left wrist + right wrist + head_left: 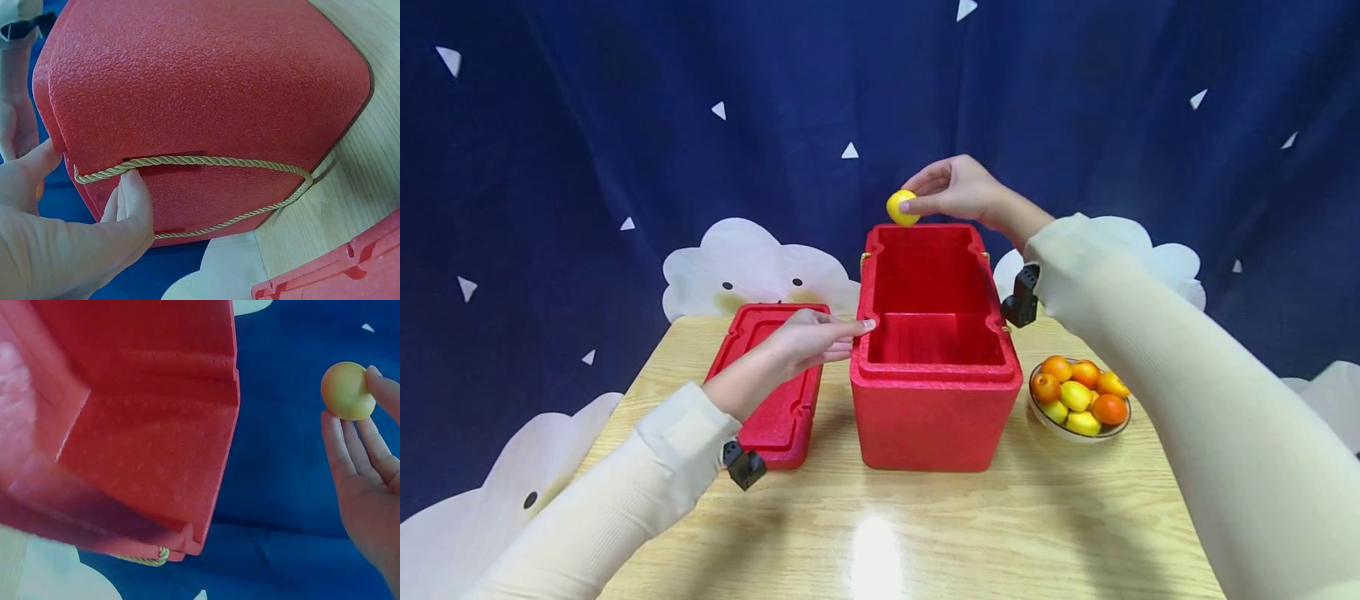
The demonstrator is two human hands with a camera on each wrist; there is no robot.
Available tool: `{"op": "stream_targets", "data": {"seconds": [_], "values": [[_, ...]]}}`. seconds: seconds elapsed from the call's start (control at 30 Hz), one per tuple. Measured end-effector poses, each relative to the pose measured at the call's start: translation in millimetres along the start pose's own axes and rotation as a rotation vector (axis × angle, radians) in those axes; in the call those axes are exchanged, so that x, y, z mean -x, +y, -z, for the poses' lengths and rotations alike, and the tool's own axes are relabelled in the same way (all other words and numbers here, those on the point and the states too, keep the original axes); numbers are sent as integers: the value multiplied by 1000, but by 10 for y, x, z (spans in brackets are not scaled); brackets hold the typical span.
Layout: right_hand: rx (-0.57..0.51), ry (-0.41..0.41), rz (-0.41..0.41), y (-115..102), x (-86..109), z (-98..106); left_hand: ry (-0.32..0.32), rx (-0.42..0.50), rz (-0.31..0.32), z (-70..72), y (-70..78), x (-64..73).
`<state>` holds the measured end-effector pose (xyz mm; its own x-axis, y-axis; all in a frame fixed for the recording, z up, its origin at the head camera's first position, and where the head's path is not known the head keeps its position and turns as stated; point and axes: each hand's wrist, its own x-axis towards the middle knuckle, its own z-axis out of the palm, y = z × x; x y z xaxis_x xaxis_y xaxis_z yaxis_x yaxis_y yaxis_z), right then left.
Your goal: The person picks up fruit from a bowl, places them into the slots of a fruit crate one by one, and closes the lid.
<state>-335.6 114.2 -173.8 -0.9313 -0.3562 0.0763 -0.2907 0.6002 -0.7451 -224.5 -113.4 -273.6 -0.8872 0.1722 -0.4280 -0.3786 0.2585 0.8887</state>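
Head view: your right hand (958, 193) has the yellow fruit (902, 207) pinched, thumb on one side and fingertips on the other, up by the far rim of the red box (934, 429) and apart from it. Whether it sits over the box's mouth or just beyond it, you cannot tell from here. Your left hand (808, 337) grips the box's left wall, thumb on the rim, fingers against the outside next to the gold rope (231, 161).

The fruit should feel light and fairly firm. Its skin looks smooth and a little glossy, so expect it to roll or squirt out if you squeeze off-centre. Take it across its widest part, as you do now, with the thumb facing the fingers; a gentle pinch ought to be enough. Real or imitation, you cannot tell, so treat it as something that could bruise.

The box has the pebbled look of moulded foam: probably stiff, light for its bulk and easily shoved, its edges prone to denting. Hold it at the rim without digging in; the rope looks pliable and would swing. More fruit fills the bowl (1043, 421) on the desk (970, 533), rounded pieces that would likely roll if nudged.
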Motion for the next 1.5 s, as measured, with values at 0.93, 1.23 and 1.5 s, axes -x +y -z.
{"op": "stream_targets", "data": {"seconds": [0.93, 1.23, 1.5], "values": [[64, -21, -73, 337, -78, -148, 34, 3, 1, -139, -49, 49], [134, -62, -90, 218, -114, -157, 36, -14, -5, -188, -56, 25], [262, -158, -186, 256, -130, -156, 26, 15, -10, -241, -39, -15]]}}
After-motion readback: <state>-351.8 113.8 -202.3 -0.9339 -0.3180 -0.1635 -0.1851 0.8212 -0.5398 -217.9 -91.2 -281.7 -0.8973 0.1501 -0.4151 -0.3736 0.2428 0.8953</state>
